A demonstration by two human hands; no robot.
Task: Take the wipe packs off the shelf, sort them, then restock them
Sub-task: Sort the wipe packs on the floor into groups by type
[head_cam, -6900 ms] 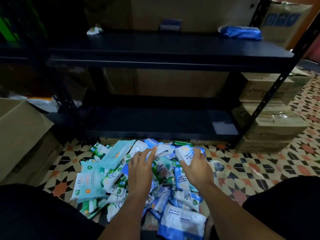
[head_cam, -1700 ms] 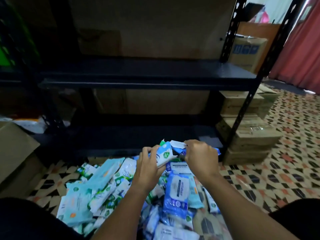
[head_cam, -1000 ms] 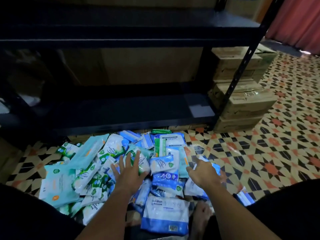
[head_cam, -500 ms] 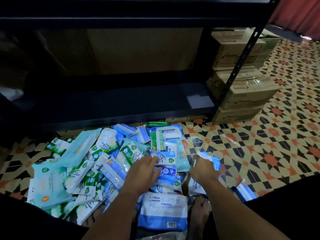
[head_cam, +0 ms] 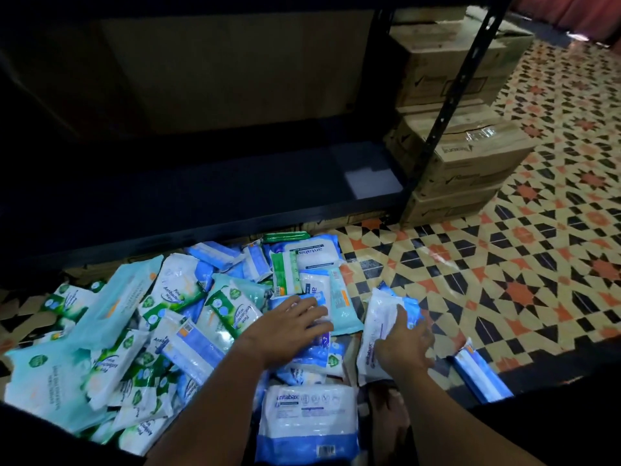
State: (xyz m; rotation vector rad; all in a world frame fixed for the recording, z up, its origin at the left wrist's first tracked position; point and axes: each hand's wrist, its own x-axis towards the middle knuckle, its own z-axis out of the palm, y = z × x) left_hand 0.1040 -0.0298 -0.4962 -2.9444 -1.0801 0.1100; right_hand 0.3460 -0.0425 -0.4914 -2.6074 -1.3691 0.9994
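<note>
Wipe packs [head_cam: 188,317] are being left heaped on the floor [head_cam: 504,264] before the shelf [head_cam: 201,196]. Left hand [head_cam: 289,326] is being pressed flat on them; right hand [head_cam: 405,344] is gripping a white pack [head_cam: 379,317]. Boxes [head_cam: 470,156] are being stacked beside the shelf's right post.

Bare forearms, no sleeves, no rings or watch visible; dark trousers [head_cam: 554,415]; bare foot [head_cam: 389,418].

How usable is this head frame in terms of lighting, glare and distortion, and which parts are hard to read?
Head view: dim overall; the black metal shelf is nearly lost in shadow, with a pale reflection at its right end. The glossy blue, white and green wipe packs catch light; some print is readable. Wide-angle bending tilts the shelf post and stacked cardboard boxes. The left hand and right hand look slightly soft.
</note>
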